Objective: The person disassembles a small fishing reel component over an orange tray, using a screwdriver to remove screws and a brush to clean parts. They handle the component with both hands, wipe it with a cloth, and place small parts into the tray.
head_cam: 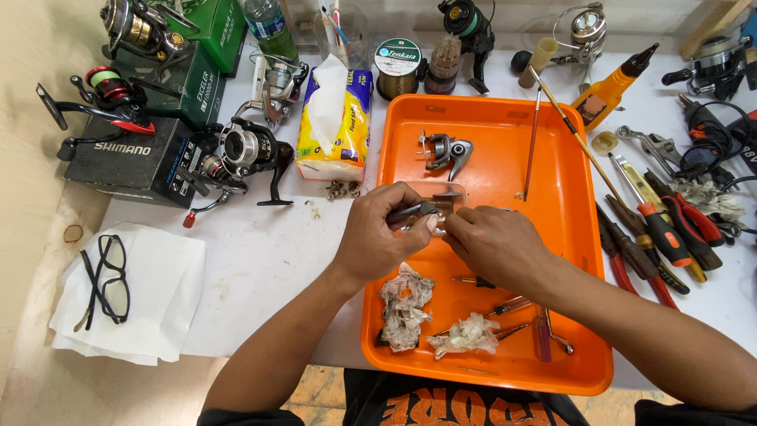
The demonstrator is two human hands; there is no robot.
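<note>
Around the orange tray [568, 237], bare white table lies open just left of it toward the glasses [106, 276], while crowded hand tools [662, 237] block its right side and reels, tissue pack [335, 118] and line spool [397, 67] wall its far edge.

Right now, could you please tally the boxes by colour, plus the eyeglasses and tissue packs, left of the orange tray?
Black box: 1
Green boxes: 2
Eyeglasses: 1
Tissue pack: 1
Total: 5
</note>
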